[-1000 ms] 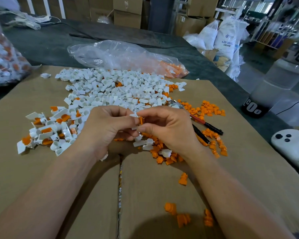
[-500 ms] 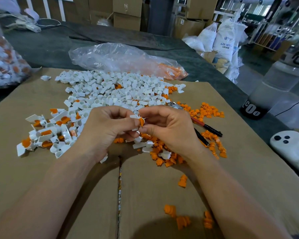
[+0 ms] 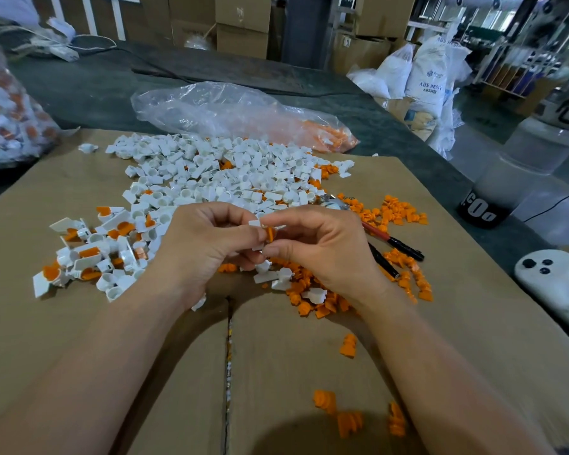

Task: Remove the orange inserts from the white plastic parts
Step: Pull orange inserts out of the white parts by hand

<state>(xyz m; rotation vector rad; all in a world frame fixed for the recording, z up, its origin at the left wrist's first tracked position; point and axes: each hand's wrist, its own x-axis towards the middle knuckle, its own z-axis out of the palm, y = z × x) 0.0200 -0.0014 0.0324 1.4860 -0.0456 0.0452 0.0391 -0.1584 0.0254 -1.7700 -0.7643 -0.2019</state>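
Up at twelve o'clock from the hands, a crumpled clear plastic bag (image 3: 240, 113) is lying on the dark table, holding a clump of orange pieces in its right end. At ten o'clock, on the picture's left edge, a second clear bag (image 3: 7, 119) is bulging with white and orange parts, though blur is hiding their detail. A flat brown cardboard sheet (image 3: 79, 339) is carrying everything else.

Both forearms are reaching in from the lower corners and meeting near the middle. The left hand (image 3: 204, 247), fingers curled, is pinching a small white plastic part (image 3: 255, 223). The right hand (image 3: 322, 247), thumb and forefinger closed, is gripping the small ribbed orange insert (image 3: 270, 233), which is sticking out of that part between the two sets of fingertips.

A broad heap of white plastic parts (image 3: 224, 178) is spreading at twelve o'clock, just beyond the knuckles. At nine o'clock, a smaller cluster of white parts with orange inserts inside (image 3: 92, 251) is lying beside the left hand. Loose orange inserts (image 3: 398, 211) are scattering at two o'clock, and more are showing under the right wrist and at five o'clock. A red-and-black-handled tool (image 3: 391, 241) is resting at three o'clock.
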